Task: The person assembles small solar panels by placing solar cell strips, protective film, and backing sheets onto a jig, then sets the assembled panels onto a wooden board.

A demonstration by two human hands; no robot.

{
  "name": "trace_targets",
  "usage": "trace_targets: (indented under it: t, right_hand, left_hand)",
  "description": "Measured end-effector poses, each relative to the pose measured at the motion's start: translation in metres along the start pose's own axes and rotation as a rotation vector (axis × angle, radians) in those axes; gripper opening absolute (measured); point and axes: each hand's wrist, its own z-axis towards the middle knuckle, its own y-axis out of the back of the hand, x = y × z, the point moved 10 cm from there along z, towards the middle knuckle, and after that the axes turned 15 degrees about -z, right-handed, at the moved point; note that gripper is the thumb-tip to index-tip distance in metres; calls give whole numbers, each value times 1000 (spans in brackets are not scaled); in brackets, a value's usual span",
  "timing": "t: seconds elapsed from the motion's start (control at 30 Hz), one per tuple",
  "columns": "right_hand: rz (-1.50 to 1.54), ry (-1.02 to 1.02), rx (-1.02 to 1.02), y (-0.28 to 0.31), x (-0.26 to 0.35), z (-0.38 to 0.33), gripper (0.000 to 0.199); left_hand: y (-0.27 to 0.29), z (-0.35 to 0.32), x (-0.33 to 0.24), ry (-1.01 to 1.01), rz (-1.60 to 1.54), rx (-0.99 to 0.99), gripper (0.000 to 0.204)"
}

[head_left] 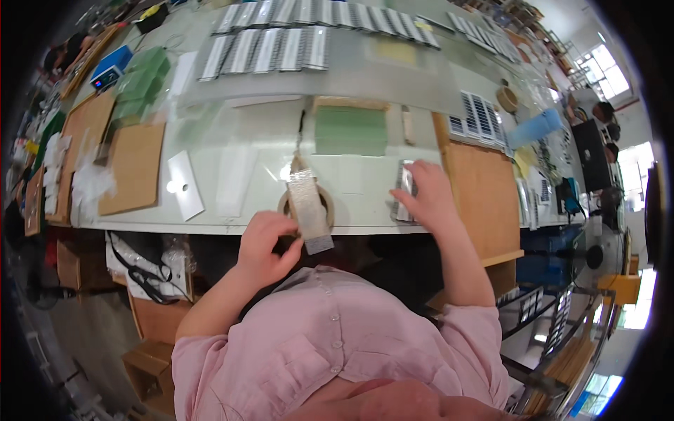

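Head view: left hand (265, 245) pinches textured grey strip (309, 210); right hand (427, 193) on ribbed stack (404, 191).

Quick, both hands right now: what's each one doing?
Left hand: closed, gripping the silvery strip.
Right hand: open, fingers resting on the small stack of strips.
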Motion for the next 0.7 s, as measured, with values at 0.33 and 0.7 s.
trace_targets:
  t: [0.33,0.7]
  right_hand:
    - [-80,14,237,-40,-59,14,66]
    - [316,-186,69,-30,-69,19,28]
  left_hand:
    - [-25,-23,-20,-205,147,147,34]
    - [-17,-31,-18,-243,193,48,29]
